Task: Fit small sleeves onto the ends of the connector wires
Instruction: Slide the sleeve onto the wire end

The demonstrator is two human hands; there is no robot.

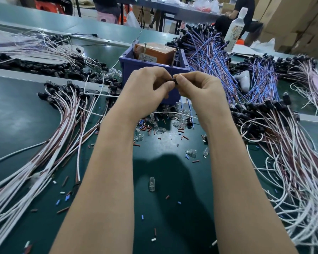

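Observation:
My left hand point(149, 88) and my right hand point(198, 88) meet in front of the blue bin, fingertips together. Between them they pinch a small black connector point(175, 81), mostly hidden by the fingers. Thin wires point(186, 103) hang down from under my right hand. Small brown, blue and white sleeves point(147, 128) lie scattered on the green mat point(163, 198) below the hands, mixed with clear glass bulbs point(151, 184).
A blue bin point(128, 67) with an orange box stands just behind the hands. Bundles of white-and-brown wires with black connectors lie at left point(62, 125) and right point(292, 153); blue-and-purple ones point(209, 57) lie behind. A bottle point(235, 28) stands at the back right.

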